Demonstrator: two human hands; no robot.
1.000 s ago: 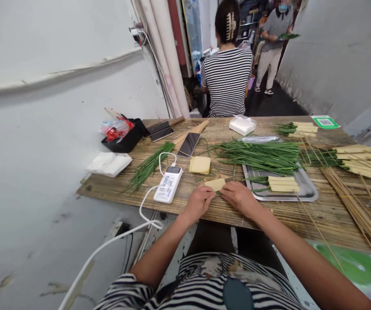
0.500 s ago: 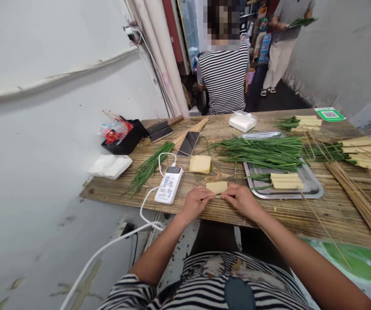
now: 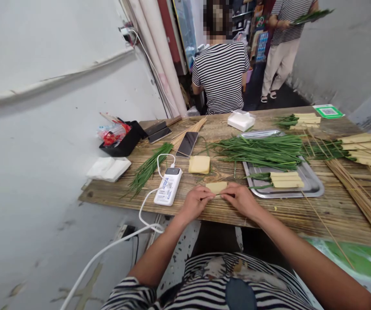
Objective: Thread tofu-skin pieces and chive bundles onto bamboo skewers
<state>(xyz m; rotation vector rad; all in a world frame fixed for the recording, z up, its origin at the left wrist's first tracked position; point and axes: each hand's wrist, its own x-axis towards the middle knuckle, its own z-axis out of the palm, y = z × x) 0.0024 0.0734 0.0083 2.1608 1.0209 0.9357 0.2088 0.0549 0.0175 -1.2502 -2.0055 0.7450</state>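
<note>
Near the front edge of the table a pale yellow tofu sheet [image 3: 217, 187] lies between my hands, with a thin strip of green chives along its near edge. My left hand [image 3: 197, 201] pinches the left end of that edge, fingers closed. At the right end, the fingertips of my right hand [image 3: 240, 199] pinch it in the same way. Beyond them sits a stack of square tofu sheets [image 3: 199, 165]. To the right, a metal tray [image 3: 314, 189] carries a heap of long chives [image 3: 263, 150] and several finished tofu rolls [image 3: 287, 180] with green ends sticking out.
Left of my hands are a white power bank [image 3: 168, 187] with cables, a phone [image 3: 187, 144] and more chives [image 3: 149, 168]. Bamboo skewers [image 3: 355, 198] and skewered rolls [image 3: 364, 146] lie at the right. A seated person [image 3: 221, 77] and a standing person [image 3: 285, 43] are beyond the table.
My hands keep nearly the same pinch; the sheet's near edge appears slightly more folded over the chives. The view has shifted a little, and the standing person's greens have moved slightly right.
</note>
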